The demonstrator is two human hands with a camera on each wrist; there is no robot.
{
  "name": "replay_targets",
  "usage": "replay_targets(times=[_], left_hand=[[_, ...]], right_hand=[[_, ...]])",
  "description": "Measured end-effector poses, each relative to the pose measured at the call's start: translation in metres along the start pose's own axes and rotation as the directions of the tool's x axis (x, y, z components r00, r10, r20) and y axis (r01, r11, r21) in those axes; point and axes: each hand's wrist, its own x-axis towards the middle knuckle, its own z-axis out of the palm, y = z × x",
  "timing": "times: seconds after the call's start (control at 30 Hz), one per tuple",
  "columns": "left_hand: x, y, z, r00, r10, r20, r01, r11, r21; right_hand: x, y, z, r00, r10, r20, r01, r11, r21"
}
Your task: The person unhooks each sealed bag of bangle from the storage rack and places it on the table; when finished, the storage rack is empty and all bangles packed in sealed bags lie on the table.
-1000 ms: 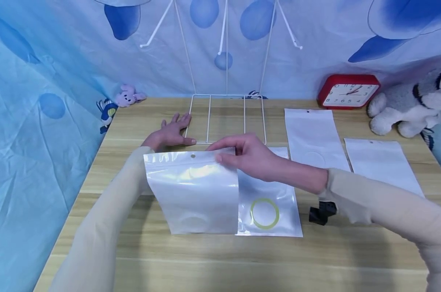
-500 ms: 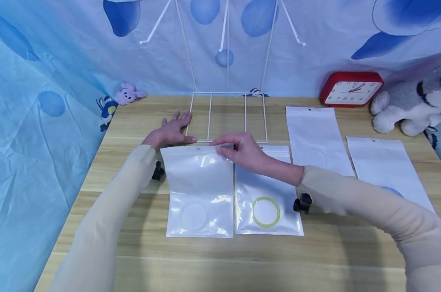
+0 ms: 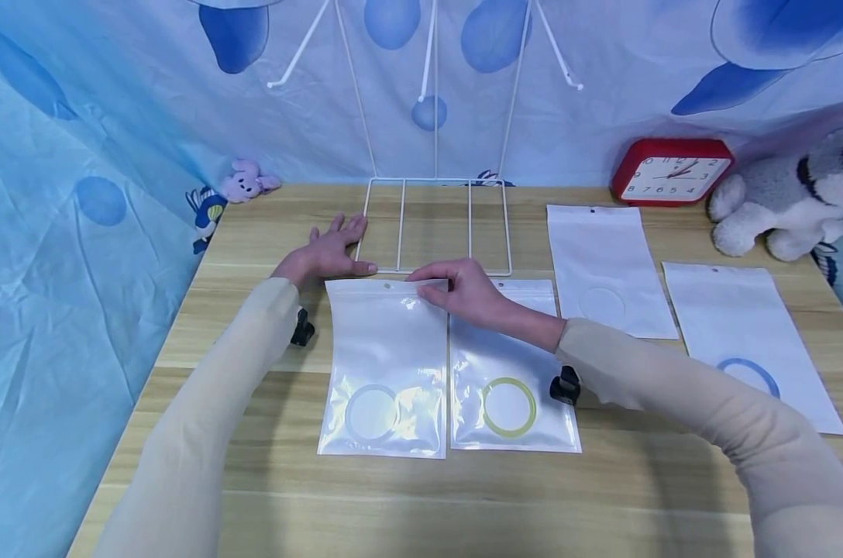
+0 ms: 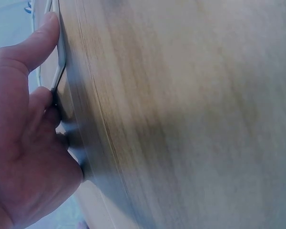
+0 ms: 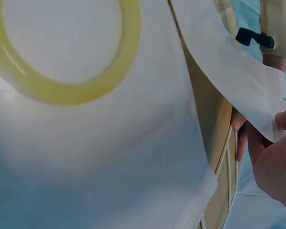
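Note:
My right hand [image 3: 466, 294] pinches the top right corner of a white zip bag [image 3: 387, 349] between thumb and fingers. A pale ring [image 3: 349, 411] shows through that bag's lower half. In the right wrist view the bag's held edge [image 5: 257, 90] is raised off the table. Beside it on the right lies another white bag [image 3: 512, 353], with a yellow-green ring [image 3: 531, 407] inside; my right forearm passes over it. Fingers spread, my left hand [image 3: 327, 252] rests at the front left corner of a white wire rack [image 3: 398, 225], its thumb touching the wire.
Two more white bags lie at the right: one [image 3: 596, 256] with a faint ring, one [image 3: 735, 318] with a blue ring. Behind them stand a red clock [image 3: 672, 172] and a grey-and-white plush dog [image 3: 784, 198]. Prongs [image 3: 424, 70] stick out from the rack's upright. A small pink plush [image 3: 247, 182] sits back left.
The held bag has come down and straightened from a bent, raised pose, its top edge shifting right beside the yellow-green-ring bag. My right forearm has drawn inward. My left hand has stayed put.

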Motion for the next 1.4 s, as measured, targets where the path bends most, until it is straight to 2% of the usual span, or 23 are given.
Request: replay_targets(times=[0.27,0.43,0.57,0.7,0.8,0.87,1.1,1.4], left_hand=[[-0.001,0.001,0.000,1.000,-0.004,0.003,0.004,1.000,0.005],[-0.001,0.003,0.000,1.000,-0.012,0.004,0.012,1.000,0.015],[0.000,0.003,-0.001,1.000,-0.016,0.006,0.016,1.000,0.011],[0.000,0.004,-0.001,1.000,-0.019,0.009,0.019,1.000,0.006],[-0.001,0.004,-0.002,1.000,-0.021,0.011,0.021,1.000,0.000],[-0.001,0.004,-0.002,1.000,-0.021,0.014,0.021,1.000,-0.002],[-0.001,0.004,-0.004,0.999,-0.016,0.038,0.016,1.000,-0.008],[0.000,0.004,-0.005,0.999,-0.023,0.047,0.025,0.999,-0.031]], right_hand=[[0.005,0.009,0.000,0.999,-0.039,0.016,0.041,0.996,-0.075],[0.008,0.016,-0.001,0.991,-0.125,0.045,0.131,0.981,-0.143],[0.009,0.020,-0.001,0.976,-0.202,0.085,0.218,0.942,-0.255],[0.012,0.022,0.002,0.966,-0.232,0.115,0.259,0.878,-0.402],[0.014,0.023,0.004,0.965,-0.225,0.132,0.261,0.829,-0.495],[0.016,0.023,0.005,0.968,-0.205,0.145,0.251,0.813,-0.526],[0.020,0.025,0.007,0.981,-0.111,0.160,0.183,0.803,-0.567],[0.024,0.025,0.010,0.992,-0.040,0.118,0.107,0.756,-0.646]])
